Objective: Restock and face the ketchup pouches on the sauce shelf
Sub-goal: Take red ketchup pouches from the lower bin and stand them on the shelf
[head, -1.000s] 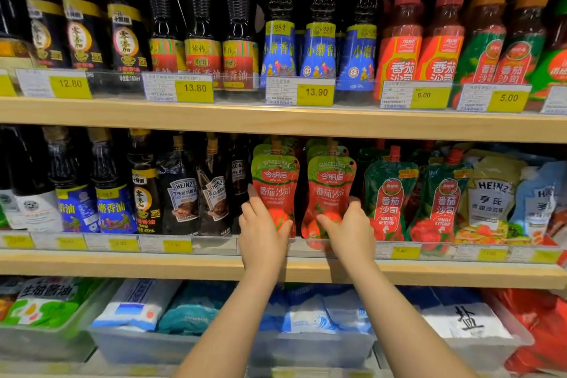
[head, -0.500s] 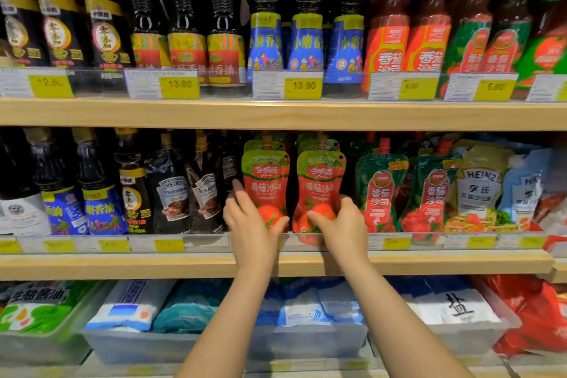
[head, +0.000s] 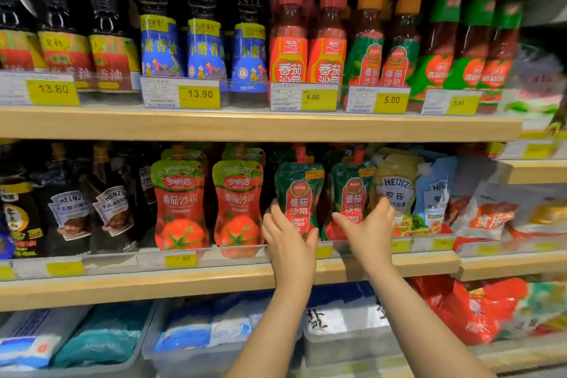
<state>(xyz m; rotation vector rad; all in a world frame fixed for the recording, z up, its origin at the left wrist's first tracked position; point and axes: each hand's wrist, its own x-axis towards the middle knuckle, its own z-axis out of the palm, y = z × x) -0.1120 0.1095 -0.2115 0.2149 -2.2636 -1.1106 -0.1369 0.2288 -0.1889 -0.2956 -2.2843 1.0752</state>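
Two red-and-green ketchup pouches (head: 179, 202) (head: 237, 202) stand upright and face forward on the middle shelf (head: 184, 282). To their right stand two dark green ketchup pouches with red spouts. My left hand (head: 288, 236) wraps the lower part of the left green pouch (head: 299, 190), thumb on its right side and fingers on its left edge. My right hand (head: 368, 230) cups the lower part of the right green pouch (head: 352, 187) in the same way. Both pouch bottoms are hidden behind my hands.
Heinz pouches (head: 395, 187) crowd close on the right, dark Heinz sauce bottles (head: 69, 209) on the left. The upper shelf holds sesame oil and ketchup squeeze bottles (head: 288, 49) behind price tags. Grey bins with salt bags (head: 214, 328) sit on the shelf below.
Both hands left the two red pouches and moved right onto the two green pouches. The view shifted right and closer to the shelf.
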